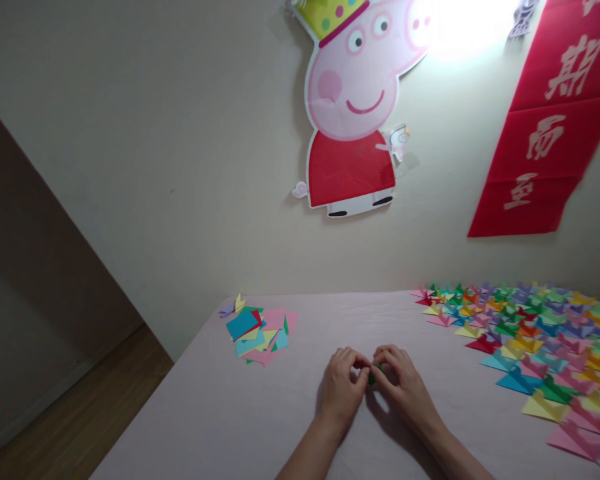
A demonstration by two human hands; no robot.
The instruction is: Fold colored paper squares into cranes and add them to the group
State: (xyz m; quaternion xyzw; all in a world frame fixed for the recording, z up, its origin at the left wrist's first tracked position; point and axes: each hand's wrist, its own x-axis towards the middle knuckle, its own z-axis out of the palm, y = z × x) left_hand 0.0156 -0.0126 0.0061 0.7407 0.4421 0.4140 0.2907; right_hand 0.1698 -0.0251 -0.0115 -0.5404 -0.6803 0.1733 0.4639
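Between my two hands is a small piece of green folded paper [375, 375], mostly covered by the fingers. My left hand [344, 383] pinches its left side with thumb and forefinger. From the other side my right hand [399, 375] grips it the same way, the fingertips of both hands close together. The exact folded shape of the paper is hidden. Both hands are just above the pale pink tabletop cover [260, 420], where they cast shadows.
Loose coloured paper sheets [260, 337] lie in a pile at the left, with a yellow folded paper figure [239, 303] behind them. Rows of many-coloured folded paper birds [550, 353] fill the right side. A wall [205, 200] with a cartoon pig cutout [353, 167] and red banner [530, 153] stands behind.
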